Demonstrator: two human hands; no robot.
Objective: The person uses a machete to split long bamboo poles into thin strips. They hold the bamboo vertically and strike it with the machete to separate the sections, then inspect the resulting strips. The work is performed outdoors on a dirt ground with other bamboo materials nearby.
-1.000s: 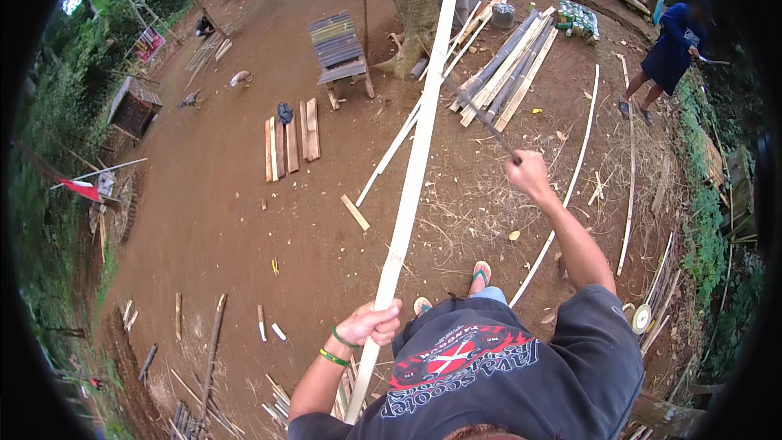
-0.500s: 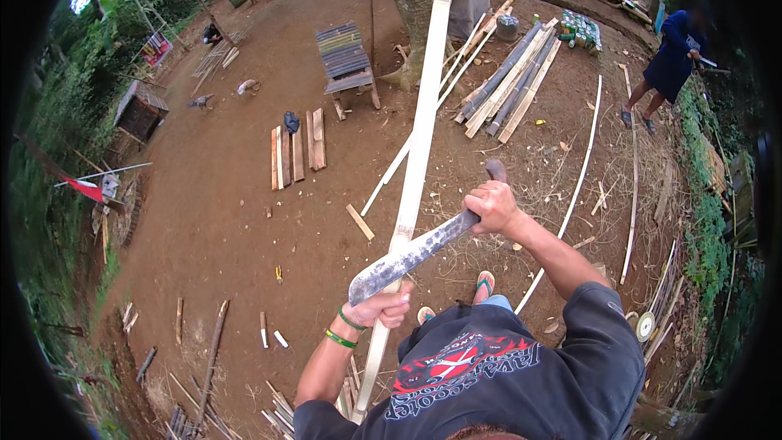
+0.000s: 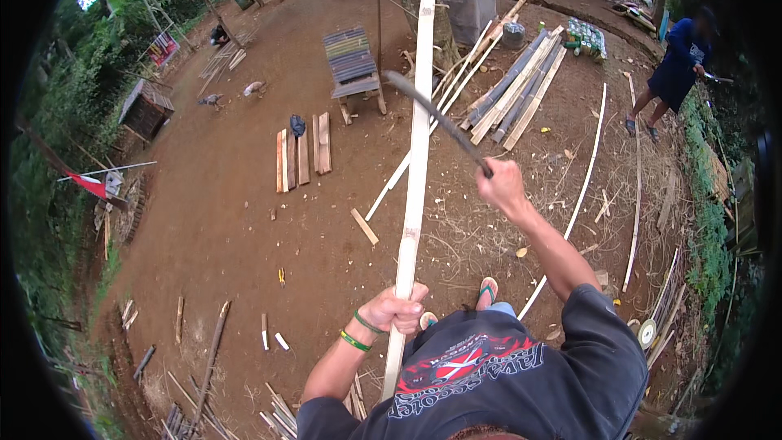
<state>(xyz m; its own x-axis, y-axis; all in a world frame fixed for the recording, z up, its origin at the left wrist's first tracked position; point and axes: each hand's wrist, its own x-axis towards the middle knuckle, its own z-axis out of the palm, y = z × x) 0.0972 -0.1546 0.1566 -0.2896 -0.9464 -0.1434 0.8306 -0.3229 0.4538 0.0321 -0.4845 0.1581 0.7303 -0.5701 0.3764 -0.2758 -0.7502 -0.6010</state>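
Note:
My left hand is wrapped round a long, pale split bamboo strip just in front of my body. From there the strip runs up past the top edge of the picture, and its lower end passes beside my shirt. Farther out and to the right, my right hand grips a machete by its handle. The dark blade points up and left, seen nearly edge-on, and crosses the strip in the picture. Whether the blade touches the strip I cannot tell.
Bamboo poles and strips lie in a pile at the far right. Short boards and a low slatted bench are ahead on the left. A person in dark blue stands at the far right. Sticks litter the ground at lower left.
My right hand has swung the machete up and away; its blade was lying across the strip close above my left hand. The left hand still holds the strip and has shifted slightly right.

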